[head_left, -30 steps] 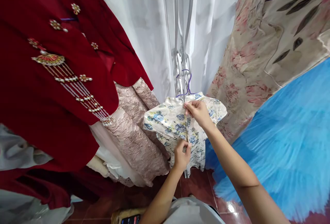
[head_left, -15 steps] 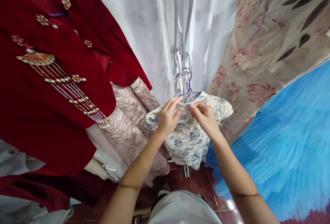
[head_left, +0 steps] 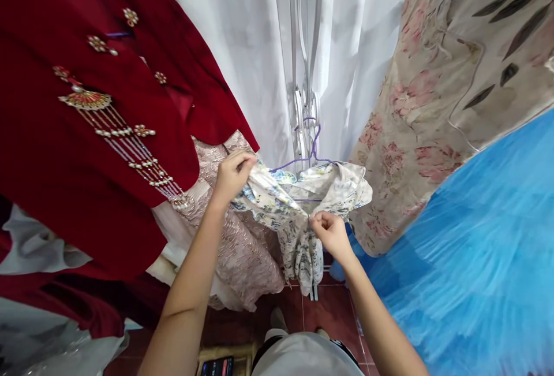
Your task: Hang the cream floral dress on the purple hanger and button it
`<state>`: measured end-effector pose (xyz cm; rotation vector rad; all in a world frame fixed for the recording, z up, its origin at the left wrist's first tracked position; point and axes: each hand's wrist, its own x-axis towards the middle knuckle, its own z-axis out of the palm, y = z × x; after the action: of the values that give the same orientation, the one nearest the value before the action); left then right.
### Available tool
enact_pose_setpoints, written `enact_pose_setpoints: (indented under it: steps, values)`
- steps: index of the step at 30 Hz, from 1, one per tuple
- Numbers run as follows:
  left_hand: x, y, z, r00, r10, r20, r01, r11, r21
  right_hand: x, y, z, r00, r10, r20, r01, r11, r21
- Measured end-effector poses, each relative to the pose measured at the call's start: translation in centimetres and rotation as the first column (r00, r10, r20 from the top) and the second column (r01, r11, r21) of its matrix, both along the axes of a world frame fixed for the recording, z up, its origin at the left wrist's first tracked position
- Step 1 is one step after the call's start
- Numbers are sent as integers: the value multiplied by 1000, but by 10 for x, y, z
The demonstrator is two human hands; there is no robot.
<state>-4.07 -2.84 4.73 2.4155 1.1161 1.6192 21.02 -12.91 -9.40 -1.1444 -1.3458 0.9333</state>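
Observation:
A white blouse [head_left: 294, 234] with a blue floral print hangs in front of me on a purple hanger [head_left: 315, 146]. Its opening spreads in a V below the neckline, and the hanger's lower bar shows through the gap. My left hand [head_left: 232, 175] is closed on the blouse's left edge near the shoulder, pulling it out to the side. At the low point of the V, my right hand [head_left: 329, 231] pinches the blouse; fingers hide any small fastener there.
On the left hang a dark red velvet jacket [head_left: 130, 208] with a beaded brooch and a pink brocade skirt [head_left: 242, 249]. A beige floral dress [head_left: 407, 104] and blue tulle [head_left: 467, 237] hang on the right. White curtains [head_left: 234, 29] stand behind a metal rack [head_left: 303, 35].
The blouse's neckline was together and now gapes in a V. My right hand has moved down along the opening, while my left hand has moved left, drawing the fabric aside.

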Motion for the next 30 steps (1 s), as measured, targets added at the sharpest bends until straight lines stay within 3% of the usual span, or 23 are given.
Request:
enact_pose_setpoints:
  steps: [4,7,10,12,15,16,18,21,24,26,28,30]
  values:
    - [-53,6,-46,986,57,155,-18,970,-244,-4,-15,-18,992,122,40,-119,990,-71]
    - [-50,-9,-95,890,220,399,-96,947,-306,-7,-17,-28,984,162,72,-156,984,-82]
    - [-19,-40,-142,761,339,552,-146,920,-365,1,-19,-39,977,101,189,-88,993,-72]
    - [7,-64,-169,741,340,579,-126,917,-377,13,-24,-46,957,20,289,-10,999,-36]
    - [52,-99,-194,826,271,494,-53,910,-411,29,-34,-55,938,-72,339,56,997,58]
    - [67,-109,-198,872,219,439,-6,900,-437,33,-39,-57,944,-41,329,22,998,62]
    - [97,-123,-200,944,72,323,112,850,-515,36,-47,-60,943,155,294,-161,987,-3]
    - [129,-130,-196,962,-141,234,262,717,-646,38,-57,-64,894,406,191,-386,913,-136]
    - [137,-131,-193,907,-274,318,419,549,-723,51,-65,-63,901,430,56,-414,892,-183]
    - [132,-136,-196,841,-350,413,528,360,-769,70,-71,-56,911,412,11,-406,902,-144]
    - [125,-147,-204,762,-436,479,588,156,-794,95,-79,-40,935,347,74,-345,938,-33]
    - [121,-162,-213,695,-537,478,581,28,-813,117,-86,-17,949,251,191,-279,951,131]
